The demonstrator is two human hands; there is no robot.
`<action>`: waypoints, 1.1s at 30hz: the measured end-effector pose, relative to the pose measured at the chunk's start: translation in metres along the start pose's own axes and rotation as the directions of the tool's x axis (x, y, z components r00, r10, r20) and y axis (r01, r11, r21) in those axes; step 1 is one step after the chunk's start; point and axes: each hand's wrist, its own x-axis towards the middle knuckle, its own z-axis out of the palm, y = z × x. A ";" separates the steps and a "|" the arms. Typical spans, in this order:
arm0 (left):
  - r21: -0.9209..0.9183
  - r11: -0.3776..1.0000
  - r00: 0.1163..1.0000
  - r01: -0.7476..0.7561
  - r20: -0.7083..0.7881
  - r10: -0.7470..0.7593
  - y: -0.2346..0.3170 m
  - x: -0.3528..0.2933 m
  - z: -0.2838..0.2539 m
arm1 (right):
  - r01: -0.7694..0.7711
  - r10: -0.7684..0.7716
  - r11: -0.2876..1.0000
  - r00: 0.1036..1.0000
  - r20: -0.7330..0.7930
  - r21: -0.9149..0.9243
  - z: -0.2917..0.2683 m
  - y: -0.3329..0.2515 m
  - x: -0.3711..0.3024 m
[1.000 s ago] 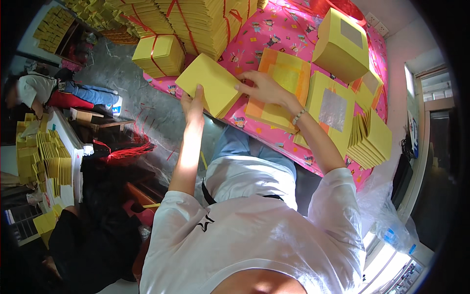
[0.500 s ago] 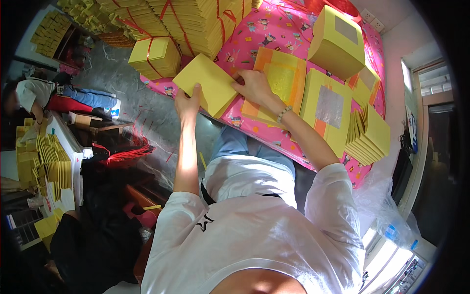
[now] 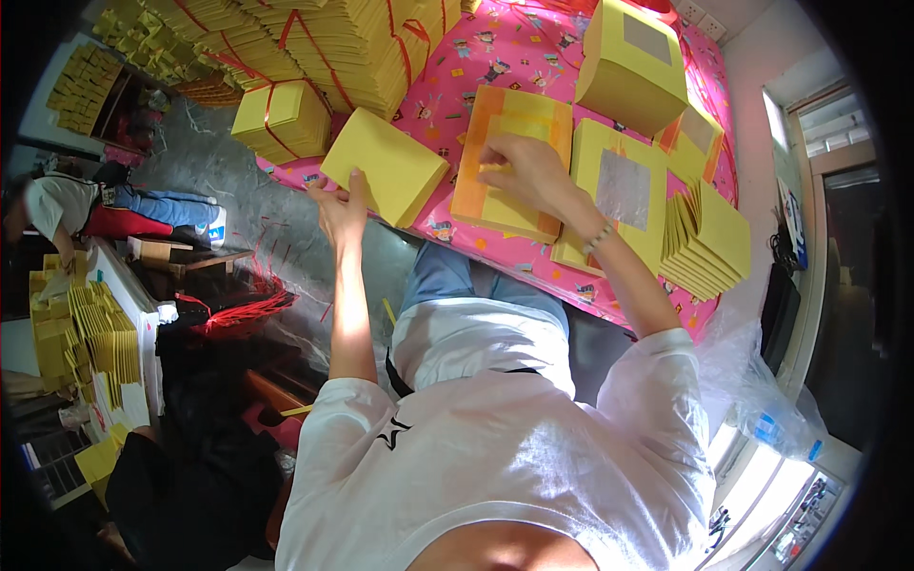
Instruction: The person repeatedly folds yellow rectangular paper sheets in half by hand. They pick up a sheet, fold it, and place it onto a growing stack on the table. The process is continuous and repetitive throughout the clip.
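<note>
A thick stack of yellow paper lies tilted at the near edge of the pink table. My left hand grips its near left corner, thumb on top; the fingers partly show beside the edge. To the right, my right hand is over another yellow stack with orange bands. Its fingers are bent, with a gap between thumb and forefinger and nothing visible in them. Whether the fingertips touch the paper I cannot tell. Just right of that hand lies a yellow stack with a pale silvery patch.
Pink patterned cloth covers the table. Tall yellow bundles tied with red string stand at the back left, with a smaller tied bundle before them. A yellow block and fanned paper sit right. Another person bends at far left.
My right hand has let go of the yellow paper stack and moved right, over the orange-banded stack. My left hand stays on the first stack. The whole view has shifted slightly.
</note>
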 end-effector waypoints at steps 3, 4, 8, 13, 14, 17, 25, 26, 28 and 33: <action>-0.010 0.987 0.977 -0.158 -0.144 0.155 -0.001 -0.002 -0.003 | -0.010 0.029 0.985 0.994 0.108 -0.172 -0.018 0.001 -0.036; 0.036 0.963 0.941 -0.268 -0.206 0.269 0.005 -0.004 -0.004 | -0.007 0.039 0.974 0.990 0.133 -0.228 -0.021 0.001 -0.046; -0.039 0.871 0.869 -0.489 -0.108 0.483 0.041 -0.028 -0.016 | 0.059 -0.041 0.955 0.997 0.067 -0.291 -0.012 0.006 -0.072; -0.341 0.689 0.583 -0.640 0.368 0.724 0.070 -0.063 -0.003 | 0.063 -0.059 0.914 0.998 0.021 -0.401 0.000 0.005 -0.075; -0.327 0.663 0.538 -0.674 0.398 0.743 0.072 -0.067 0.001 | 0.066 -0.059 0.921 0.998 0.031 -0.383 -0.001 0.006 -0.076; -0.299 0.606 0.430 -0.737 0.484 0.762 0.070 -0.074 0.014 | 0.062 -0.047 0.953 0.997 0.056 -0.297 -0.005 0.010 -0.078; -0.315 0.625 0.418 -0.714 0.526 0.741 0.063 -0.072 0.024 | 0.042 -0.041 0.984 0.999 0.008 -0.172 -0.005 0.018 -0.073; -0.328 0.633 0.420 -0.701 0.527 0.739 0.062 -0.071 0.024 | 0.011 -0.011 0.990 1.000 -0.001 -0.137 -0.005 0.018 -0.073; -0.357 0.648 0.424 -0.673 0.531 0.734 0.061 -0.070 0.025 | -0.054 0.054 0.996 0.998 -0.016 -0.067 -0.005 0.017 -0.075; -0.355 0.668 0.438 -0.654 0.543 0.716 0.066 -0.069 0.023 | -0.123 0.123 0.992 0.992 -0.015 0.002 -0.008 0.017 -0.073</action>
